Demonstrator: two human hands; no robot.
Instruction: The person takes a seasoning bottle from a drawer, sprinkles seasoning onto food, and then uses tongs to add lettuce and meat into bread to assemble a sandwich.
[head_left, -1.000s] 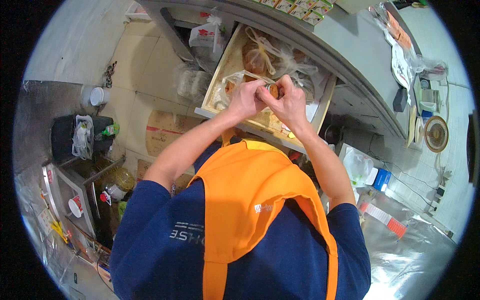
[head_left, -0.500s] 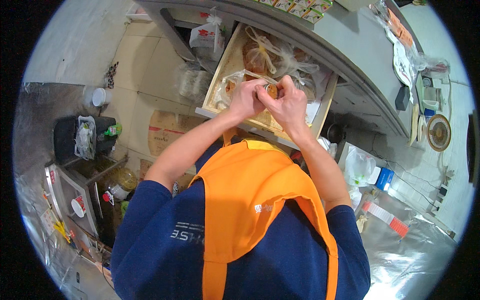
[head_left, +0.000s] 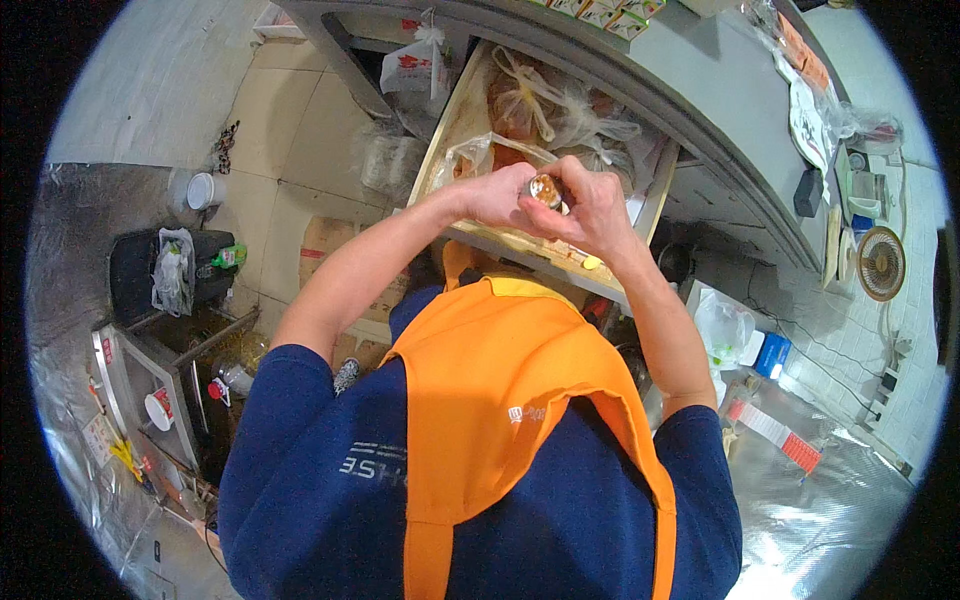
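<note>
Pinching a small round roll (head_left: 545, 186) upright, its brown and white mottled end towards me, I have the right hand (head_left: 598, 205) curled round it with thumb and forefinger nearly meeting. The left hand (head_left: 490, 196) closes in against its left side, but those fingertips are hidden, so I cannot tell how far they are open or how much they carry. Both hands sit above the near part of a pulled-out drawer (head_left: 660, 190). From here, I judge the likeliest trouble to be a slip: the grip covers little of the roll, and if one hand let go early it could drop among the bags below. Squeezing too hard might push the filling out, should it be soft, which I cannot confirm. Snagging is another risk, since an open clear bag (head_left: 508, 153) lies just beyond the left hand, its loose mouth close to the knuckles. Counting up, I get one roll, one drawer, that one open bag, and two knotted bags beyond the hands: a reddish-brown one (head_left: 508, 112) and a clear one (head_left: 580, 125) to its right; more may lie underneath. One yellow bit (head_left: 592, 263) sits just nearer me than the right hand. Well off to that hand's right are one fan (head_left: 881, 264) and one blue box (head_left: 772, 355).
</note>
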